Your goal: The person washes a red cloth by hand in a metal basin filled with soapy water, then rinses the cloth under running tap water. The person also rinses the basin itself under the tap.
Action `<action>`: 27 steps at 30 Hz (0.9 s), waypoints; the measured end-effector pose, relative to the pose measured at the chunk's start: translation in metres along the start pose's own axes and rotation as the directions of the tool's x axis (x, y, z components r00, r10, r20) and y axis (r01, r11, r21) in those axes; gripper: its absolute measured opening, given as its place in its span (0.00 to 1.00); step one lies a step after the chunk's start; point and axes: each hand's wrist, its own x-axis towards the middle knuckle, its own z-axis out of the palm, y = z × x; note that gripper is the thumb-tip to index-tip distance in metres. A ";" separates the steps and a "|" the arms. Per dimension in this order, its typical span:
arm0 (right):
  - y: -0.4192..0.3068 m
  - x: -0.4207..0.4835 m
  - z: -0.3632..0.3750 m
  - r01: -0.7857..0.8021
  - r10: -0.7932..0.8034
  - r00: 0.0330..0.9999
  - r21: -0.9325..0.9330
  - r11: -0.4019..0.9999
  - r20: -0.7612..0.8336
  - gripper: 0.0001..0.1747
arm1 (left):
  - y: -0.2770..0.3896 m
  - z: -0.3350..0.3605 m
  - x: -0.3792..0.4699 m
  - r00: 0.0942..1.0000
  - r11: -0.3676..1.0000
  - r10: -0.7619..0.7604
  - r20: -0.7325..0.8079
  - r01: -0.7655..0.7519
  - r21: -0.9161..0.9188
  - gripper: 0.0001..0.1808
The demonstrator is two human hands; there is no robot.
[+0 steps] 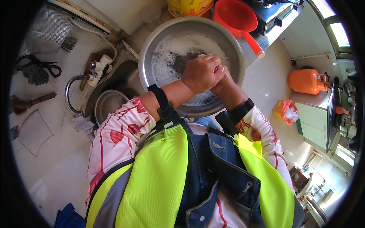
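Note:
Over a large steel basin (145, 54) of foamy, greyish water (182, 64), my two hands are pressed together. My left hand (201, 72) is curled into a fist, knuckles up, against my right hand (223, 79). Its fingers wrap close to the left, and they look wet. Past the left knuckles shows a small white bit (201, 55), perhaps cloth or foam. A patch of pink or purple peeks out between the hands. What lies inside the fingers is hidden.
Left of the basin are a steel sink (122, 77) holding a metal bowl (109, 102), a faucet (75, 85), scissors (42, 64) and a brush (34, 102). A red plastic ladle (235, 17), a yellow container (189, 7) and a gas stove (273, 20) stand behind.

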 end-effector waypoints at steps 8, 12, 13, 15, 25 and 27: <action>0.012 -0.017 0.037 0.048 -0.167 0.968 -0.511 0.858 -0.189 0.13 | -0.051 -0.005 0.004 0.995 0.991 -0.005 0.096 -0.008 0.137 0.11; 0.005 -0.022 0.049 0.039 -0.253 0.942 -0.681 0.731 -0.219 0.18 | -0.086 -0.019 0.001 0.951 0.946 -0.246 0.185 0.195 0.258 0.10; 0.003 -0.024 0.048 0.002 -0.254 0.937 -0.721 0.693 -0.241 0.19 | -0.096 -0.022 -0.002 0.939 0.929 -0.293 0.181 0.235 0.286 0.11; -0.001 -0.025 0.046 -0.050 -0.282 0.923 -0.808 0.587 -0.262 0.23 | -0.112 -0.023 -0.009 0.927 0.883 -0.352 0.129 0.283 0.374 0.16; -0.009 -0.006 0.013 -0.115 0.060 0.943 -0.151 0.982 -0.329 0.31 | -0.044 0.023 -0.015 0.911 0.920 -0.363 0.198 0.384 -0.078 0.11; -0.012 -0.003 0.004 -0.114 0.111 0.992 -0.057 0.992 -0.054 0.26 | -0.014 0.022 -0.013 0.989 0.973 -0.123 0.081 0.136 -0.184 0.10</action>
